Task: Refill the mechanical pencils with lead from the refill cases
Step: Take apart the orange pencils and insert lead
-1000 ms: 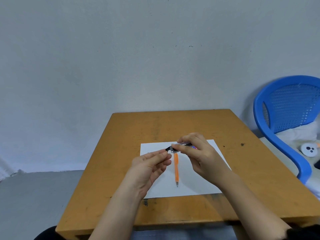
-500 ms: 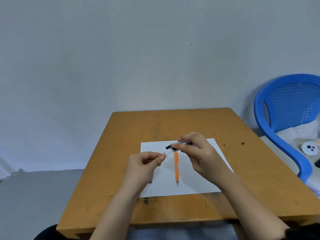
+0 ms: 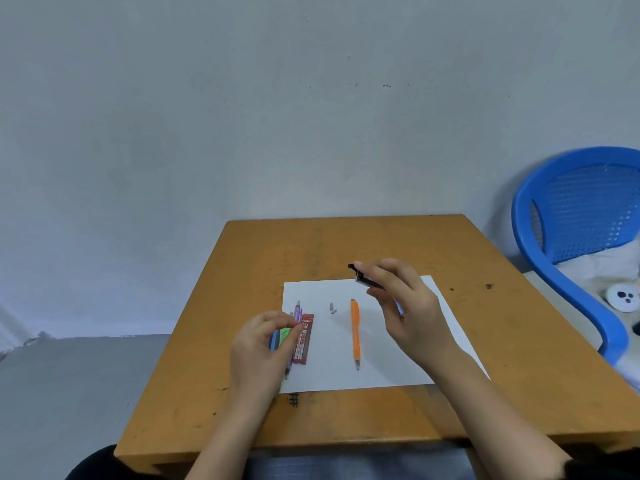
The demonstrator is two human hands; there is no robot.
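- Over the top edge of the paper [image 3: 381, 368], just right of mid-frame, the right hand [image 3: 408, 306] grips a black lead case [image 3: 360, 277], its dark end poking out up-left of the fingers. Good spot for it while the lead goes in?

- I'd park it, tbh. Looks to me like the step is feeding a lead into the orange pencil [image 3: 355, 332]. It lies flat mid-sheet, tip toward the bottom of the frame, with two little grey bits [image 3: 332, 307] just left of its top end, probably its cap and eraser. The left hand [image 3: 263, 344], at the sheet's lower left, has thumb and forefinger tips pressed together like a pinch. A lead is too thin to show though, so I can't tell if it holds one.

- So how would you do it?

- Shut the case or tilt its mouth up so nothing slides out. Lift the orange one open end up and drop the lead straight down the barrel, pinching lightly near the end. Any sideways push snaps it. Work over the paper so a dropped lead shows. And mind the red lead case [image 3: 304, 337], purple pencil [image 3: 298, 308], green pencil [image 3: 286, 332] and blue pencil [image 3: 273, 339] lying by that left hand. They'd be easy to knock off the table [image 3: 346, 244].
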